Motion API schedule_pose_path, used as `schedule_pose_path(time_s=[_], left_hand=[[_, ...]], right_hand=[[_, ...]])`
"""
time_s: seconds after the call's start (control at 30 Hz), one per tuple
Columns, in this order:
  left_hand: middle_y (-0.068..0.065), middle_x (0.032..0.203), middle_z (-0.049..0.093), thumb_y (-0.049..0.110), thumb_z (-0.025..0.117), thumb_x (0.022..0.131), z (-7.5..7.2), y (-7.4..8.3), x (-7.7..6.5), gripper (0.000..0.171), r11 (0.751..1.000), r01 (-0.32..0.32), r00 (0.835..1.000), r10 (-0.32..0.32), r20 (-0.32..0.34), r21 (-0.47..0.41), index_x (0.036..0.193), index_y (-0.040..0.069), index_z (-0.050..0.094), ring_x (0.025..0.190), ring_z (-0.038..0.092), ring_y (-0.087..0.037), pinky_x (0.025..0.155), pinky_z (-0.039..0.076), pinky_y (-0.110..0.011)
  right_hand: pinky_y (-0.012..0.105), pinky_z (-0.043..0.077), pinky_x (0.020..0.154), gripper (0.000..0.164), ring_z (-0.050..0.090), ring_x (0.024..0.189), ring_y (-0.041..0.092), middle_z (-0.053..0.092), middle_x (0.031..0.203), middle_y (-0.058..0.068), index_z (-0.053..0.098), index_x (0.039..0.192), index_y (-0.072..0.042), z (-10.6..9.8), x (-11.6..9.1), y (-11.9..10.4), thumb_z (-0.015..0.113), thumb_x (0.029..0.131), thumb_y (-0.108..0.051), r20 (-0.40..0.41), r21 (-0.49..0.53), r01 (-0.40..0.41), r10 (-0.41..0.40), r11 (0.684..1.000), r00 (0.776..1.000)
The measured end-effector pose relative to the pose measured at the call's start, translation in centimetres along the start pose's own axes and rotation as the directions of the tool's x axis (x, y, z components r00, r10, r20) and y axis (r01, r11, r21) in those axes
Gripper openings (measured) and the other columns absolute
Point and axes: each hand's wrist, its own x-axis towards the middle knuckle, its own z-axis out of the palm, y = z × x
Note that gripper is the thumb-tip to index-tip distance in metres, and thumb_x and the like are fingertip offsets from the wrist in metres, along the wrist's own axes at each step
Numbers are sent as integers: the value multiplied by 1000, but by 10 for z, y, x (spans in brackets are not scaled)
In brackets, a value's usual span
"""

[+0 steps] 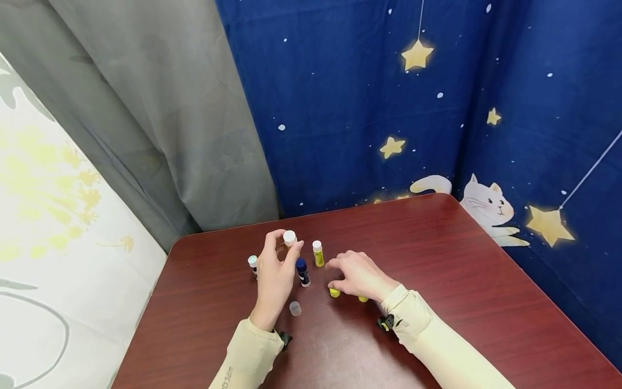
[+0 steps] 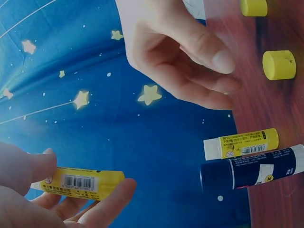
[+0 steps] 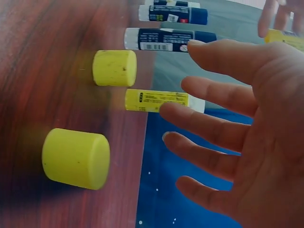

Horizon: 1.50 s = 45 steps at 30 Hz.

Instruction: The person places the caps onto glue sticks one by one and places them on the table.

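Observation:
My left hand (image 1: pixel 276 274) is raised over the table, pinching a yellow glue stick (image 2: pixel 88 184) between thumb and fingers; its white end (image 1: pixel 289 237) points up. Fingers spread, my right hand (image 1: pixel 360 274) hovers above two yellow caps (image 3: pixel 76 159) and holds nothing. The nearer view of them from the left wrist shows one cap (image 2: pixel 279 65) upright on the wood. Between the hands stands a second yellow glue stick (image 1: pixel 318 255), its white end up. Close to the left hand is a dark blue glue stick (image 1: pixel 303 273), also upright.
Left of the left hand, a dark stick with a pale top (image 1: pixel 252 262) is partly hidden. A small translucent cap (image 1: pixel 295 308) lies on the red-brown table (image 1: pixel 389 232). Curtains, grey (image 1: pixel 218 135) and blue (image 1: pixel 340 108), hang behind the table's far edge.

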Motion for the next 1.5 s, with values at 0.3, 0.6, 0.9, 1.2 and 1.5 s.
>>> schedule_pose_path(time_s=[0.3, 0.6, 0.9, 1.2, 1.5], left_hand=[[3, 109, 68, 27, 74, 93, 1, 0, 1, 35, 999, -11, 1000, 11, -20, 41, 121, 16, 57, 101, 69, -12, 74, 59, -36], [3, 107, 70, 29, 72, 95, 1, 2, -1, 31, 997, 15, 1000, -13, -22, 71, 120, 16, 57, 97, 68, -7, 68, 56, -34], [5, 108, 69, 29, 71, 96, 2, 2, -2, 30, 997, 28, 1000, -27, -8, 66, 120, 17, 57, 101, 68, -9, 74, 58, -38], [5, 109, 69, 29, 72, 95, 1, 1, -2, 31, 996, 43, 999, -42, -8, 80, 119, 17, 57, 101, 68, -10, 77, 59, -39], [3, 109, 70, 28, 73, 95, 1, -1, -3, 30, 995, 42, 999, -42, -6, 90, 119, 17, 59, 99, 67, -10, 75, 59, -36]], right_hand=[[43, 43, 69, 18, 54, 75, 16, 50, 61, -17, 72, 83, -26, 10, 0, -2, 85, 75, -37, 64, -80, 10, -5, 997, 998], [42, 39, 70, 17, 53, 70, 11, 45, 57, -22, 70, 75, -28, 14, -3, -1, 86, 71, -23, 52, -47, 9, -7, 999, 999], [42, 39, 72, 18, 52, 68, 10, 44, 56, -22, 69, 74, -28, 22, -3, 0, 85, 70, -22, 39, -71, 9, -7, 997, 999], [44, 41, 74, 19, 53, 69, 11, 44, 57, -22, 68, 73, -28, 23, -3, 1, 86, 70, -22, 27, -72, 20, -19, 997, 999], [41, 39, 71, 13, 48, 69, 10, 47, 61, -20, 72, 80, -29, 2, 1, 1, 84, 77, -28, -3, -36, -8, 8, 999, 1000]])
